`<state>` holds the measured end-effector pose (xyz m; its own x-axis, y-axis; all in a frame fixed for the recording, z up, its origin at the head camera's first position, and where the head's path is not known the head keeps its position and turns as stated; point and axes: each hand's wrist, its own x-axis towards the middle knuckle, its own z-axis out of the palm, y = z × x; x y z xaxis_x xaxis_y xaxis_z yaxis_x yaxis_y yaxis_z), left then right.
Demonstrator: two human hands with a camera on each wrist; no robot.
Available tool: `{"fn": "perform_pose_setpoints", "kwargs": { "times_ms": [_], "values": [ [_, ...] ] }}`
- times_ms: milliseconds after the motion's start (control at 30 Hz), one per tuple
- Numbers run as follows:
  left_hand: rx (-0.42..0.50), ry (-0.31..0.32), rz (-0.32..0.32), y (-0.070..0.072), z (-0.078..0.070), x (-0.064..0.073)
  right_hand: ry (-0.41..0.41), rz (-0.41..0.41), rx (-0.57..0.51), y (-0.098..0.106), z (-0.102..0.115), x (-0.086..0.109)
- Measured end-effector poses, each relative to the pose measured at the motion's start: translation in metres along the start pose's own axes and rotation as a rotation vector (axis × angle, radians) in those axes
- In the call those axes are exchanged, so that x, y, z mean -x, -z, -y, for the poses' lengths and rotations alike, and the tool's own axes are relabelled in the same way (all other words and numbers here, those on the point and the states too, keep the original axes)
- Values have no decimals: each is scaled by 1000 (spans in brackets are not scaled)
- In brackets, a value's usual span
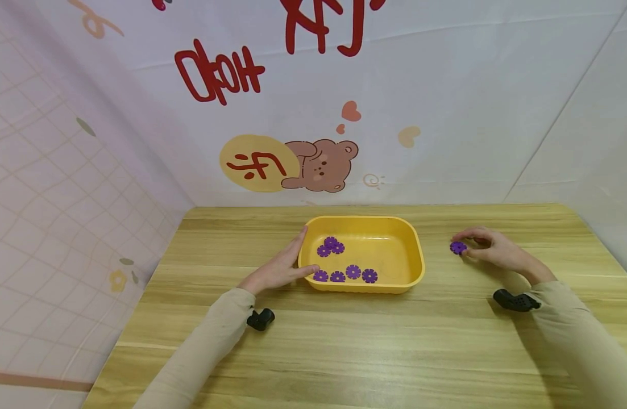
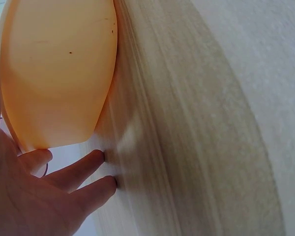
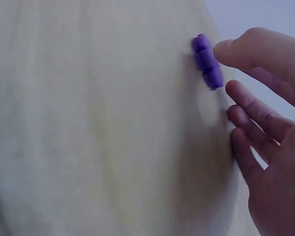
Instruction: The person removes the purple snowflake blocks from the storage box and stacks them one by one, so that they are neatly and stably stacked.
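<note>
My left hand (image 1: 278,269) holds the left end of a yellow plastic tray (image 1: 415,250), thumb over the rim and fingers along the outer wall. In the left wrist view, the tray's outside (image 2: 59,73) rises beside spread fingers (image 2: 96,191). Right of the tray, my right hand (image 1: 497,250) pinches a purple notched snowflake disc (image 1: 458,247) between thumb and forefinger. The right wrist view has this disc (image 3: 206,61) edge-on close over the table, a fingertip at its side, the other fingers loosely bent.
Inside the tray, three purple discs (image 1: 331,246) overlap at the back left, and several more (image 1: 353,272) lie along the front wall. Everything stands on a wood-grain table (image 1: 344,352). A printed white wall covering (image 1: 446,102) rises behind its far edge.
</note>
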<state>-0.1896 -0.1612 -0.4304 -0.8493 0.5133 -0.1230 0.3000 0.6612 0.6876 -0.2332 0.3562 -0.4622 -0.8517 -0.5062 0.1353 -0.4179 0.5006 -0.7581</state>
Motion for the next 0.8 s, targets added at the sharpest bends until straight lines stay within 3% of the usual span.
{"fn": "perform_pose_setpoints", "kwargs": {
  "times_ms": [167, 400, 800],
  "values": [
    [-1, -6, -2, 0, 0, 0, -42, 10, -39, 5, 5, -4],
    [6, -8, -4, 0, -1, 1, 49, 31, -25, 7, 29, -20],
    [-1, 0, -6, 0, 0, 2, 111, 98, -29, -11, 75, -56]
  ]
}}
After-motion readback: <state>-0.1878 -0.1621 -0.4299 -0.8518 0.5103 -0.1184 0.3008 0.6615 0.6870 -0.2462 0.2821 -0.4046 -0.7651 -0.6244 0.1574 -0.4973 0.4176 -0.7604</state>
